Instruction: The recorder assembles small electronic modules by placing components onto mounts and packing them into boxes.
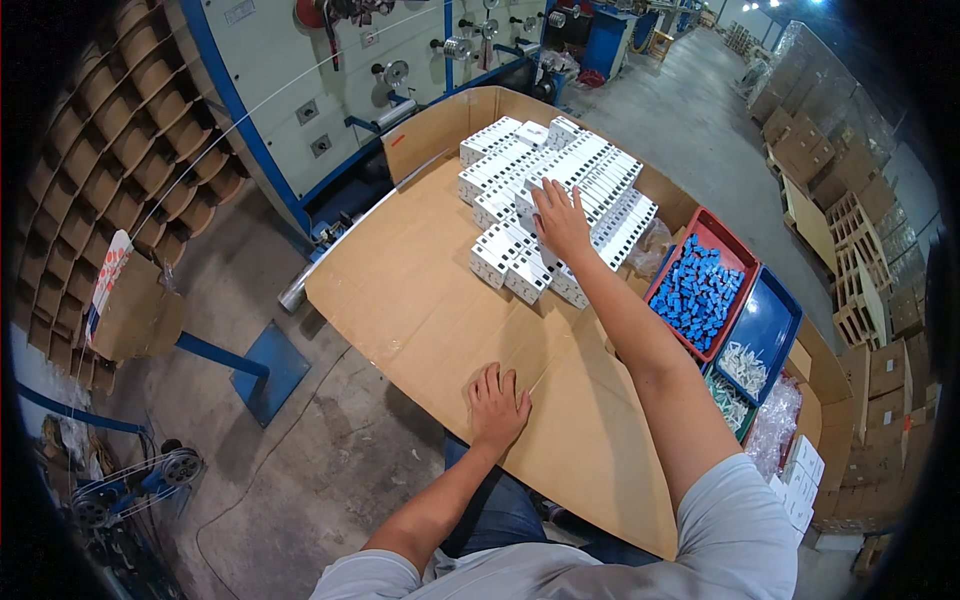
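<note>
Rows of small white boxes (pixel 614 168) with black marks stand stacked at the far side of a cardboard-covered table (pixel 400 270). On the near left of the stack my right hand (pixel 562 222) rests with its fingers stretched out over the white boxes. Whether it grips any of them cannot be made out. Lower rows of white boxes (pixel 505 262) sit just left of that hand. My left hand (pixel 498 408) lies on the bare cardboard near the table's front edge, fingers a little bent and holding nothing.
To the right are a red tray (pixel 735 252) of blue plastic pieces, a blue tray (pixel 778 310) with white pieces, and clear plastic bags (pixel 775 425). A cardboard rim (pixel 500 103) borders the far edge. Machinery (pixel 375 75) stands behind; a blue-legged stand (pixel 225 355) is left.
</note>
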`<state>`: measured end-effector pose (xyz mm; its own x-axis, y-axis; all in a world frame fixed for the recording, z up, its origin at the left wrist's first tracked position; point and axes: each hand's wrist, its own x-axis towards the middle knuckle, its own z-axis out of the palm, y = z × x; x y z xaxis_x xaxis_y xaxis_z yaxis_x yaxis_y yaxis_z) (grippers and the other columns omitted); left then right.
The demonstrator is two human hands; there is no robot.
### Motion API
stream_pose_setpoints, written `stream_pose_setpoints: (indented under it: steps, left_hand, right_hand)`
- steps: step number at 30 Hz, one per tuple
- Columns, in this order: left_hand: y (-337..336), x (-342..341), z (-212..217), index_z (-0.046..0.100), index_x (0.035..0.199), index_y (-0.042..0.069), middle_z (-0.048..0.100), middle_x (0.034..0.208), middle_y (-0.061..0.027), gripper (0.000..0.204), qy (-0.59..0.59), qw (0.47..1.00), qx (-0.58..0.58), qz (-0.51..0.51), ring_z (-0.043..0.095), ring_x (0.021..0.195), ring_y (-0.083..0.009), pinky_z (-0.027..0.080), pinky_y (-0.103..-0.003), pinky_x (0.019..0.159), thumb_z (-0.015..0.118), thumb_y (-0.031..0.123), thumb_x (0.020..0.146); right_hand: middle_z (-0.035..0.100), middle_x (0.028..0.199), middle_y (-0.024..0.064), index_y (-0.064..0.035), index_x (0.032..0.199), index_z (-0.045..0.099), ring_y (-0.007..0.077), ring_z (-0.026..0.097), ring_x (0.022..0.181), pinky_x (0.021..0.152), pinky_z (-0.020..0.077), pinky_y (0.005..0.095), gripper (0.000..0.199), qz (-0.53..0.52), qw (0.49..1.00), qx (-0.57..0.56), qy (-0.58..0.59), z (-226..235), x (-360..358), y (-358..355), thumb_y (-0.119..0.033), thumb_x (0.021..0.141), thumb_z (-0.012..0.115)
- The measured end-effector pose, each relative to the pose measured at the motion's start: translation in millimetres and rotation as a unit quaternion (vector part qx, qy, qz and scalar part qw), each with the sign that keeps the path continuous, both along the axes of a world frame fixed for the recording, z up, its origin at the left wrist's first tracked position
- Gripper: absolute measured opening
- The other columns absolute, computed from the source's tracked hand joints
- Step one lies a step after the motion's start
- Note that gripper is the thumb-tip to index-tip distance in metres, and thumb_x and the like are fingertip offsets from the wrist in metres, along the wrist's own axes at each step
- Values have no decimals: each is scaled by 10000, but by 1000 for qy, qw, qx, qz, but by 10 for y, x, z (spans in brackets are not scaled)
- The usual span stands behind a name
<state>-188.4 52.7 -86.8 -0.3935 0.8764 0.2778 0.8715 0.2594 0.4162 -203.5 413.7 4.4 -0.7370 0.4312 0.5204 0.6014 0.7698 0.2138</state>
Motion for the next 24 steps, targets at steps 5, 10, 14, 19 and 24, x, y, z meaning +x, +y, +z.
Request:
stream_pose_setpoints:
  steps: [5,10,14,19,24]
  left_hand:
    - [-18,-23,-5,577,1277,46,506,1386,-206,492,0,1000,-4,3,438,1338,-362,354,-501,1076,636,377,917]
    - [-12,-18,-30,583,1284,50,503,1394,-204,497,0,1000,-2,3,438,1339,-361,349,-499,1082,628,387,920]
    - [-17,-14,-18,588,1283,50,505,1395,-203,494,-7,1000,-7,5,437,1343,-356,349,-496,1083,627,382,919]
    - [-28,-22,-22,588,1280,44,507,1392,-203,494,-10,1000,-4,6,439,1343,-353,350,-493,1086,627,377,917]
    - [-18,-26,3,589,1277,51,509,1387,-196,484,-7,1000,-2,4,437,1344,-353,354,-489,1079,630,369,915]
  right_hand:
    - [512,1478,136,-113,1344,573,292,458,1397,1178,336,562,516,2,999,-29,19,120,-81,-51,-177,858,736]
    - [536,1442,132,-91,1250,600,294,488,1362,1155,373,557,441,21,999,-7,28,174,-118,6,-145,833,733]
    - [550,1429,130,-76,1203,601,290,500,1351,1155,373,567,409,19,1000,-10,22,149,-147,27,-142,822,734]
    - [557,1423,126,-68,1182,599,282,515,1338,1155,370,586,407,15,999,-30,28,160,-171,25,-128,805,739]
    - [545,1436,128,-114,1214,602,302,511,1350,1148,345,641,459,35,997,-69,25,231,-127,102,-109,785,765]
